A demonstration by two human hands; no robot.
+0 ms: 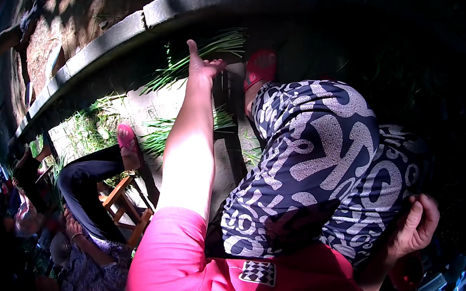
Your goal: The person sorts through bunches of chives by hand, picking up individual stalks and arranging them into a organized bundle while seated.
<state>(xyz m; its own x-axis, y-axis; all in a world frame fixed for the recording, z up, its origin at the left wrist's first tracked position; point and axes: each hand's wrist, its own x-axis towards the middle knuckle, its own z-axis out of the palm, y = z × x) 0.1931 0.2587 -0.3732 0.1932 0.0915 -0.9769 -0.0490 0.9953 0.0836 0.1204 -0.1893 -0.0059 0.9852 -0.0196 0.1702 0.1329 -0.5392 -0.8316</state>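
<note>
My left arm reaches far forward, and my left hand (205,67) is open over a bundle of long, thin green stalks (228,43), its thumb apart from the fingers. Nothing shows in that hand; whether it touches the stalks I cannot tell. A second bunch of green stalks (155,137) lies nearer, partly hidden behind my forearm. Low on the right, beside my patterned trouser leg (327,145), my right hand (418,230) is closed with fingers curled, and I see nothing in it.
A curved stone kerb (108,44) runs across the far side. Loose greens (92,126) lie on the sunlit paving to the left. There, another person's dark trouser leg (82,183) and pink shoe (127,137) stand near a wooden stool (126,204). Deep shade covers the right.
</note>
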